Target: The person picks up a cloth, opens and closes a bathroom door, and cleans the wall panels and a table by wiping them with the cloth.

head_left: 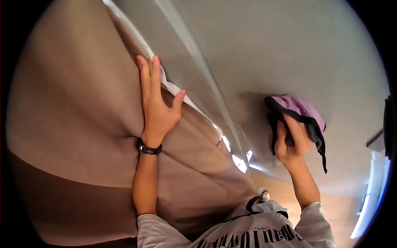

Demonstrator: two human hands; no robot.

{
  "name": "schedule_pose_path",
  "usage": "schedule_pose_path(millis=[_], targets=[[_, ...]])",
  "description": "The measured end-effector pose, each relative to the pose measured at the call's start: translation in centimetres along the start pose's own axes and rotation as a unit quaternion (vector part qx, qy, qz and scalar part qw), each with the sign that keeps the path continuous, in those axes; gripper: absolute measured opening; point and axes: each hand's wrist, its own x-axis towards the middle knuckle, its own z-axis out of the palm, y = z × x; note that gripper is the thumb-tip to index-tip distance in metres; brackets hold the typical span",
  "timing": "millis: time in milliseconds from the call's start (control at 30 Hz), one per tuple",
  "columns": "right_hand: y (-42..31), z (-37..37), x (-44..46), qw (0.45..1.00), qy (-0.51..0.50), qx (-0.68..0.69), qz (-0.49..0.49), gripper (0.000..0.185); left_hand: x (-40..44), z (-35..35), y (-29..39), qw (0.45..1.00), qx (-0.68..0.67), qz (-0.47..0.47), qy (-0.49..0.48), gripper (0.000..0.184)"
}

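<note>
My left hand [159,111] is spread out with the thumb apart, pressed flat against a large sheet of brown fabric [78,91]. Its fingertips lie near the pale edge [169,85] of that fabric. A dark wristband [149,149] circles the left wrist. On the right, my right hand [294,142] has its fingers curled into a purple cloth [304,108] with black trim, and a black strip hangs down from it. The cloth is against or close to a smooth grey surface [264,49]; whether it touches I cannot tell.
A long raised strip [206,70] runs diagonally across the grey surface, beside the fabric. Below is a wood-toned floor [339,206], with a shoe [264,194] near my body. Bright panels [370,198] stand at the far right, and a dark object [388,128] is above them.
</note>
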Motion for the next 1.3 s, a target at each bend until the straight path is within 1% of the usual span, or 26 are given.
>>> schedule_pose_path(millis=[33, 67, 100, 133, 167, 200, 233, 300, 367, 433, 467, 533, 600, 633, 700, 767, 800, 833, 900, 967, 1033, 1100, 1133, 1167, 1233, 1300], targets=[[-0.4, 0.3, -0.5, 0.998, -0.043, 0.029, 0.028, 0.028, -0.3, -0.2, -0.3, 1.000, 0.015, 0.011, -0.016, 0.083], [-0.6, 1.2, -0.4, 0.998, -0.047, 0.039, 0.028, 0.028, -0.7, -0.3, -0.2, 0.999, 0.033, 0.006, -0.019, 0.078], [-1.1, 2.5, -0.1, 0.997, -0.022, 0.071, 0.035, 0.034, -1.1, -0.7, -0.3, 0.999, 0.043, 0.000, -0.020, 0.078], [-1.4, 3.8, 0.3, 0.994, 0.004, 0.103, 0.044, 0.039, -1.5, -1.0, -0.4, 0.994, 0.099, -0.020, -0.051, 0.077], [-1.3, 5.4, 0.3, 0.986, 0.004, 0.160, 0.038, 0.041, -1.9, -1.4, -0.6, 0.983, 0.157, -0.042, -0.083, 0.078], [-1.2, 6.9, 0.4, 0.983, 0.001, 0.178, 0.036, 0.042, -2.0, -1.4, -0.5, 0.976, 0.191, -0.064, -0.088, 0.076], [-1.2, 8.3, 0.1, 0.980, -0.002, 0.195, 0.032, 0.043, -2.5, -1.8, -0.8, 0.973, 0.203, -0.069, -0.090, 0.076], [-0.6, 10.5, -1.9, 0.978, -0.036, 0.204, 0.041, 0.044, -3.0, -2.3, -1.3, 0.952, 0.271, -0.085, -0.116, 0.083], [1.4, 11.5, -5.3, 0.981, -0.097, 0.167, 0.028, 0.044, -2.1, -2.1, -0.9, 0.945, 0.288, -0.090, -0.123, 0.079], [3.6, 11.1, -8.4, 0.980, -0.092, 0.174, 0.041, 0.043, -1.6, -1.4, -0.4, 0.934, 0.330, -0.077, -0.115, 0.062], [4.5, 11.1, -9.1, 0.979, -0.086, 0.177, 0.055, 0.043, -1.3, -1.3, -0.3, 0.931, 0.338, -0.080, -0.112, 0.062], [4.9, 10.6, -8.0, 0.980, -0.076, 0.179, 0.048, 0.042, -1.0, -1.3, 0.0, 0.924, 0.358, -0.061, -0.120, 0.052], [4.5, 10.2, -6.4, 0.981, -0.064, 0.178, 0.048, 0.041, -1.4, -1.3, -0.4, 0.929, 0.349, -0.057, -0.109, 0.050], [4.1, 10.6, -4.5, 0.986, -0.045, 0.162, 0.018, 0.041, -1.4, -1.3, -0.7, 0.932, 0.343, -0.052, -0.104, 0.047], [2.7, 10.7, -0.8, 0.987, -0.031, 0.156, 0.011, 0.040, -1.8, -1.2, -1.0, 0.937, 0.333, -0.054, -0.091, 0.046], [2.2, 11.3, 0.0, 0.987, -0.010, 0.158, -0.004, 0.040, -2.1, -1.3, -1.6, 0.939, 0.324, -0.046, -0.106, 0.064], [2.2, 11.4, 0.2, 0.987, 0.011, 0.160, -0.011, 0.040, -2.2, -1.1, -1.6, 0.940, 0.322, -0.046, -0.102, 0.063], [2.1, 11.4, -0.6, 0.987, 0.010, 0.158, -0.018, 0.040, -2.4, -1.1, -1.8, 0.941, 0.320, -0.048, -0.095, 0.063], [2.5, 10.8, -4.3, 0.984, -0.046, 0.162, 0.051, 0.038, -2.4, -1.0, -1.9, 0.949, 0.297, -0.047, -0.089, 0.063], [3.4, 10.7, -7.6, 0.982, -0.075, 0.164, 0.050, 0.038, -2.6, -0.7, -2.1, 0.952, 0.292, -0.047, -0.085, 0.063], [3.5, 10.6, -6.6, 0.984, -0.070, 0.159, 0.031, 0.038, -2.5, -0.4, -2.4, 0.953, 0.287, -0.043, -0.084, 0.063], [2.9, 10.3, -5.0, 0.983, -0.068, 0.167, 0.047, 0.038, -2.8, -0.4, -2.9, 0.955, 0.282, -0.043, -0.077, 0.059], [2.8, 10.1, -4.0, 0.985, -0.056, 0.157, 0.033, 0.038, -2.9, -0.5, -2.9, 0.956, 0.281, -0.040, -0.075, 0.059], [2.6, 10.0, -3.1, 0.990, -0.010, 0.137, 0.008, 0.036, -3.0, -0.8, -2.9, 0.949, 0.303, -0.045, -0.071, 0.056], [3.1, 9.5, -1.5, 0.987, 0.037, 0.153, -0.014, 0.038, -2.4, -1.5, -2.4, 0.937, 0.337, -0.053, -0.072, 0.053], [3.9, 8.2, -0.8, 0.987, 0.059, 0.148, -0.027, 0.037, -2.0, -1.7, -1.4, 0.924, 0.374, -0.069, -0.048, 0.047]])
